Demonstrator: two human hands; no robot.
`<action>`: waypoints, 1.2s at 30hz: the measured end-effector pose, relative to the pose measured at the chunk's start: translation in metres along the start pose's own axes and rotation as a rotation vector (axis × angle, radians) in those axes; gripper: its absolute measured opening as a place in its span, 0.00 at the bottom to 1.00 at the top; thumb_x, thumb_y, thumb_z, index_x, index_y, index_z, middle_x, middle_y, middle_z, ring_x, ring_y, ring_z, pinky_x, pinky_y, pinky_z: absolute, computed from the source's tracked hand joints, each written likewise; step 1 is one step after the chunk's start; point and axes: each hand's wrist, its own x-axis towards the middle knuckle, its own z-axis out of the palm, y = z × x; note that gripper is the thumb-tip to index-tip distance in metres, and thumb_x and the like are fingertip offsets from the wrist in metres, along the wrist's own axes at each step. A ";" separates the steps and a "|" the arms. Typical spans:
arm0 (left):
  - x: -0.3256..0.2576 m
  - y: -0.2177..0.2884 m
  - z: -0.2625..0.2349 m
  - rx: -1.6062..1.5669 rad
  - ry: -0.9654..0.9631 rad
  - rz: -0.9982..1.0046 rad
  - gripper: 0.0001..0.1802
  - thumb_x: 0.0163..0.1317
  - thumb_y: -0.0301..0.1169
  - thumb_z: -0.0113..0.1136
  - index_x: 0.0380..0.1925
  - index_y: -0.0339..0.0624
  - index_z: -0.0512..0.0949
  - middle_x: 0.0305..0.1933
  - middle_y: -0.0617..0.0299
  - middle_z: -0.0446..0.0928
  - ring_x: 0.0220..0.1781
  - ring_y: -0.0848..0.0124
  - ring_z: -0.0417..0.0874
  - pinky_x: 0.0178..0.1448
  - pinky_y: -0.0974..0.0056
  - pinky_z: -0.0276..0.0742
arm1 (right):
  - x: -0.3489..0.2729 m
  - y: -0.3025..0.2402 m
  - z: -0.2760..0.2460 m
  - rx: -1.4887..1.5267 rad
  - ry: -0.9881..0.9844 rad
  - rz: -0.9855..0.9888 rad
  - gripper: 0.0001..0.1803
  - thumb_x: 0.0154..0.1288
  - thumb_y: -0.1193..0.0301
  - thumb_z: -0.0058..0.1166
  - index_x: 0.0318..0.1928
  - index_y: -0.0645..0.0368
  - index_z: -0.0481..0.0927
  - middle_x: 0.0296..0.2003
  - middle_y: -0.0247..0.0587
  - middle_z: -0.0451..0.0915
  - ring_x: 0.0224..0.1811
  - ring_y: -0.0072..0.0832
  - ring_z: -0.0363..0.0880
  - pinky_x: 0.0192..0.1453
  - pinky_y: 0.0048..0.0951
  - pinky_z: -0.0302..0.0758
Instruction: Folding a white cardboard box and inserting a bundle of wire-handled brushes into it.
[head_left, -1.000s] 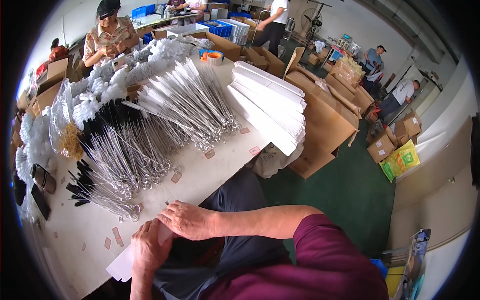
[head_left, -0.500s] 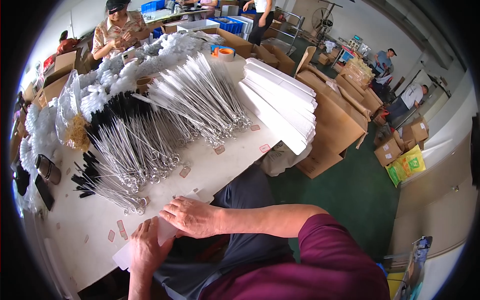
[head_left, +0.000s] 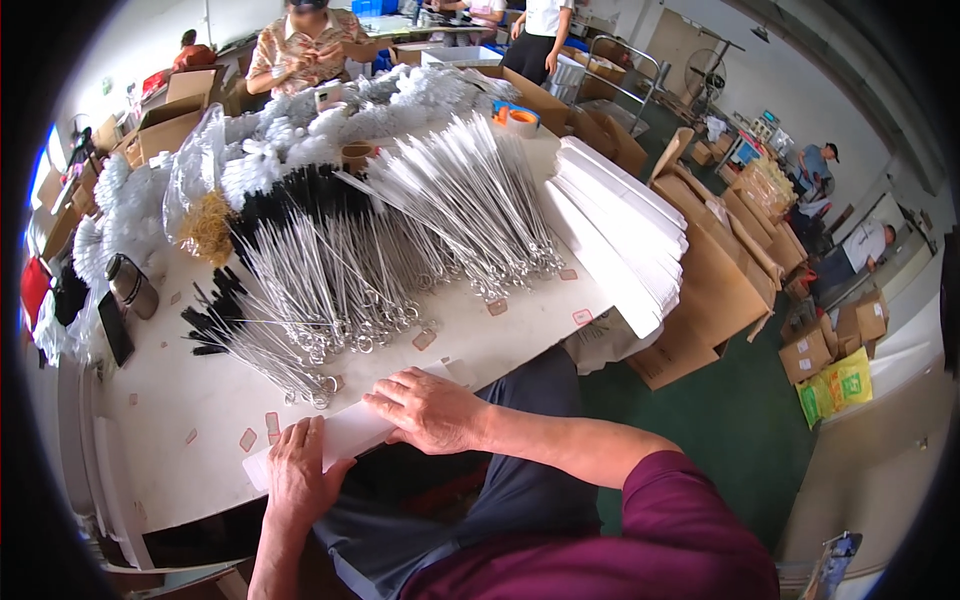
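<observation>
At the table's near edge lies a long, narrow strip of folded white paper or thin card (head_left: 355, 432). My left hand (head_left: 303, 470) grips its left part, fingers on top and thumb at the near side. Closed over the strip further right is my right hand (head_left: 428, 410), its thumb tucked underneath. Just beyond my hands sits a small bunch of black-bristled wire brushes (head_left: 262, 350) with looped ends. Behind it spread larger piles of wire brushes, black-bristled ones (head_left: 330, 265) and white-bristled ones (head_left: 480, 200), loops toward me.
A stack of long white paper strips (head_left: 620, 230) lies at the table's right, beside a large cardboard box (head_left: 715, 290). White brush bundles (head_left: 400, 95), orange and blue tape rolls (head_left: 518, 120), a flask (head_left: 132, 285) and a phone (head_left: 115, 328) surround the piles. A person (head_left: 310, 50) sits opposite.
The view has swung, shifting the tabletop rightward in the picture. My right hand has slid away from my left along the strip, so more white paper shows between them.
</observation>
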 end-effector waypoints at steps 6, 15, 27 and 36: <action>0.004 0.005 0.014 -0.024 0.073 -0.016 0.30 0.52 0.34 0.74 0.53 0.30 0.76 0.48 0.44 0.80 0.52 0.45 0.82 0.57 0.47 0.77 | -0.008 0.006 0.009 0.042 0.071 0.020 0.31 0.59 0.65 0.70 0.62 0.64 0.79 0.56 0.49 0.79 0.61 0.46 0.77 0.68 0.45 0.74; 0.000 0.014 0.028 0.025 0.206 -0.057 0.26 0.56 0.35 0.71 0.51 0.31 0.77 0.51 0.47 0.80 0.53 0.48 0.80 0.59 0.50 0.76 | -0.009 0.004 0.008 -0.003 0.026 0.013 0.29 0.62 0.70 0.66 0.63 0.64 0.78 0.59 0.49 0.77 0.63 0.46 0.75 0.72 0.45 0.71; -0.019 0.019 0.063 0.206 0.047 -0.074 0.47 0.61 0.51 0.68 0.70 0.27 0.66 0.72 0.34 0.68 0.74 0.40 0.68 0.80 0.39 0.57 | -0.013 -0.017 0.033 -0.168 -0.135 -0.001 0.35 0.71 0.63 0.53 0.73 0.69 0.65 0.73 0.59 0.66 0.78 0.49 0.61 0.83 0.47 0.56; -0.061 -0.022 0.048 0.282 0.093 -0.137 0.44 0.62 0.44 0.69 0.70 0.25 0.64 0.74 0.32 0.65 0.75 0.39 0.67 0.79 0.37 0.58 | -0.036 0.005 0.012 -0.237 -0.094 0.133 0.36 0.67 0.65 0.56 0.70 0.76 0.66 0.71 0.64 0.68 0.77 0.51 0.65 0.83 0.50 0.56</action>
